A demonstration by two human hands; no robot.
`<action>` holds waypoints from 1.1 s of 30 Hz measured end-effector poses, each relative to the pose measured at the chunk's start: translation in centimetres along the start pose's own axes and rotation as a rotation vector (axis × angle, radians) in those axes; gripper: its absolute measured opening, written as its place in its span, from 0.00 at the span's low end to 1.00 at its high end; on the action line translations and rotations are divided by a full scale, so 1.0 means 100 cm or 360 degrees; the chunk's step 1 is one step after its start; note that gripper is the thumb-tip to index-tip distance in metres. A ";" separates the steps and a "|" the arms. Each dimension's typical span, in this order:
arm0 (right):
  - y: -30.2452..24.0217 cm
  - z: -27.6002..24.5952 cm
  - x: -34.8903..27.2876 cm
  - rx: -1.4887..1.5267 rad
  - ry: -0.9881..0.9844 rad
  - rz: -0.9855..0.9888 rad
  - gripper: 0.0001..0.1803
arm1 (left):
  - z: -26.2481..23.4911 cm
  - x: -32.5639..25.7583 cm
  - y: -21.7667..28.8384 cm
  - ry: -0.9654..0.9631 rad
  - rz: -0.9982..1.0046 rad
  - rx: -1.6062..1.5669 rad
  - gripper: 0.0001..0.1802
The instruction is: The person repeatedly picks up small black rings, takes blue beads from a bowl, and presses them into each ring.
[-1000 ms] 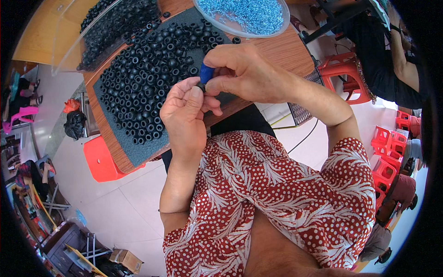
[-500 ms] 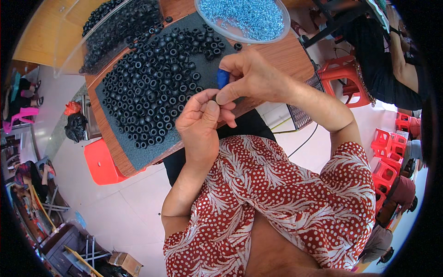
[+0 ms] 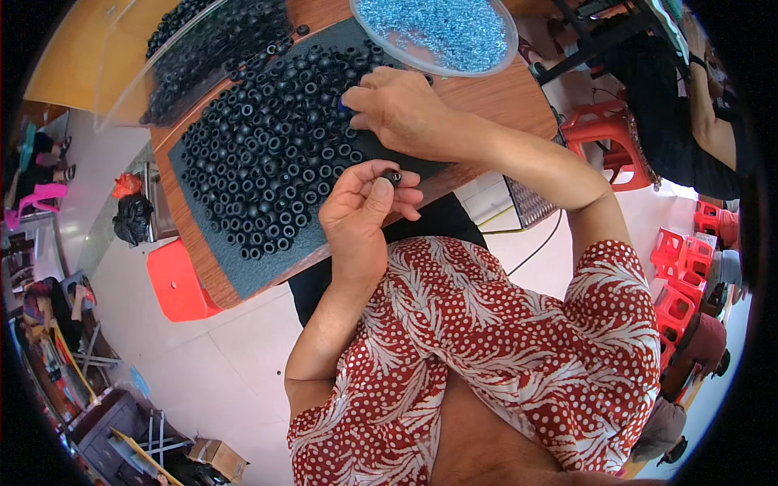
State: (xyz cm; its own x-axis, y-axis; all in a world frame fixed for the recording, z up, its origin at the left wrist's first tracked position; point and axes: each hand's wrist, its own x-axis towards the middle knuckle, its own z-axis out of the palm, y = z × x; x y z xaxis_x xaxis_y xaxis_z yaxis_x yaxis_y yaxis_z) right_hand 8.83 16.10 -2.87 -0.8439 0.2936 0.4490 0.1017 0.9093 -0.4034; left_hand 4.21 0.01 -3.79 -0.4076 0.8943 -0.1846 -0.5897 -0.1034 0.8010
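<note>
My left hand [image 3: 363, 209] is curled at the near edge of the table, pinching a small black ring [image 3: 393, 176] between thumb and fingertips. My right hand [image 3: 399, 107] reaches forward over the dark foam mat [image 3: 267, 259], fingers closed around a small blue tool [image 3: 344, 106] and resting among several black rings [image 3: 259, 154] standing in rows on the mat. A round clear dish of small blue-silver screws [image 3: 438, 32] lies just beyond my right hand.
A clear plastic bin [image 3: 174, 61] with more black rings sits at the far left of the wooden table [image 3: 502, 97]. An orange stool [image 3: 174, 283] stands beside the table, red stools [image 3: 604, 134] at right. Another person [image 3: 689, 105] sits far right.
My right hand has moved away from my left hand and forward onto the mat with the blue tool. My left hand has dropped slightly, still holding one ring.
</note>
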 end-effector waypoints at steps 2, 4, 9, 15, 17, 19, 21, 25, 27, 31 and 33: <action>-0.001 0.001 0.000 -0.0071 -0.0054 -0.0035 0.06 | -0.002 -0.001 -0.001 0.0032 -0.0031 0.0024 0.12; -0.002 -0.007 -0.001 -0.0014 -0.0131 -0.0058 0.04 | -0.002 -0.001 -0.002 0.0070 0.0008 0.0084 0.12; 0.007 -0.008 0.007 0.0022 -0.0024 -0.0060 0.03 | -0.003 0.001 -0.002 0.0095 0.0028 0.0131 0.12; 0.018 0.008 0.025 -0.0290 0.0041 -0.0389 0.06 | -0.002 0.000 -0.001 0.0088 0.0019 0.0102 0.11; 0.018 0.009 0.029 -0.0345 0.0062 -0.0464 0.08 | -0.003 0.000 -0.001 0.0084 0.0026 0.0097 0.11; 0.018 0.008 0.031 -0.0428 -0.0048 -0.0493 0.08 | -0.004 0.000 -0.002 0.0072 0.0019 0.0104 0.11; 0.019 0.010 0.028 -0.0389 -0.0072 -0.0506 0.09 | -0.004 -0.001 -0.002 0.0080 0.0011 0.0098 0.11; 0.020 0.012 0.026 -0.0349 -0.0093 -0.0505 0.08 | -0.004 0.000 -0.002 0.0086 0.0001 0.0092 0.11; 0.020 0.012 0.027 -0.0381 -0.0083 -0.0529 0.07 | -0.003 0.001 -0.001 0.0072 0.0016 0.0100 0.12; 0.019 0.012 0.032 -0.0428 -0.0130 -0.0619 0.06 | -0.004 0.001 -0.002 0.0073 0.0039 0.0077 0.12; 0.020 0.012 0.034 -0.0452 -0.0152 -0.0642 0.06 | -0.003 0.001 -0.001 0.0067 0.0040 0.0087 0.12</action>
State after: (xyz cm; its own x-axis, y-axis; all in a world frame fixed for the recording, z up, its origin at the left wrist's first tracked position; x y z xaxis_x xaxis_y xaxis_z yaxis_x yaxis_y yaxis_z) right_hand 5.55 18.54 -3.08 -0.8888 -0.1144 0.4438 -0.1146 0.9931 0.0265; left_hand 3.99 -0.01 -4.10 -0.4514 0.8724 -0.1873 -0.5406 -0.1004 0.8353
